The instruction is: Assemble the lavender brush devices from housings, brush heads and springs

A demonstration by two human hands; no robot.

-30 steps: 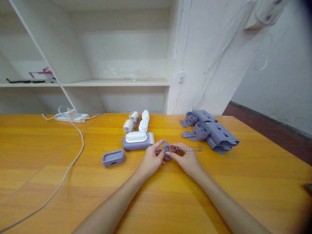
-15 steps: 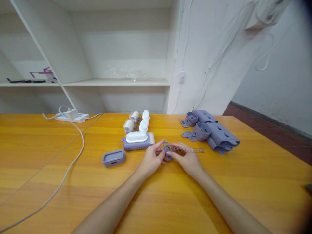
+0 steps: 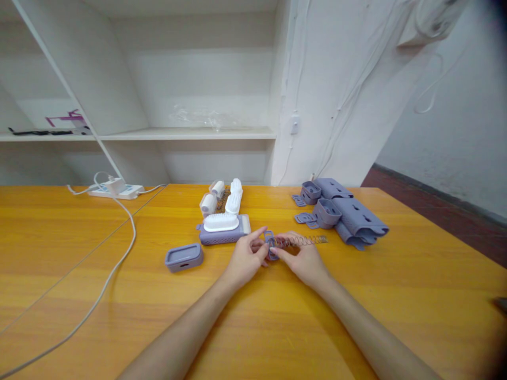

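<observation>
My left hand [image 3: 246, 259] and right hand [image 3: 306, 265] pinch the plate [image 3: 269, 235] — the spring [image 3: 315, 240] just tipped upward, so it seems unsettled.

The spring [image 3: 307, 241] is between the cap [image 3: 184, 256] and covers [image 3: 354, 212]

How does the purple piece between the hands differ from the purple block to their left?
The purple piece is held between the left hand and right hand; the purple block lies on the table, untouched. The purple piece looks thin and flat, with openings; the purple block is thicker, with a recessed top and a dark slot in its side. Both share a greyish purple colour.
</observation>
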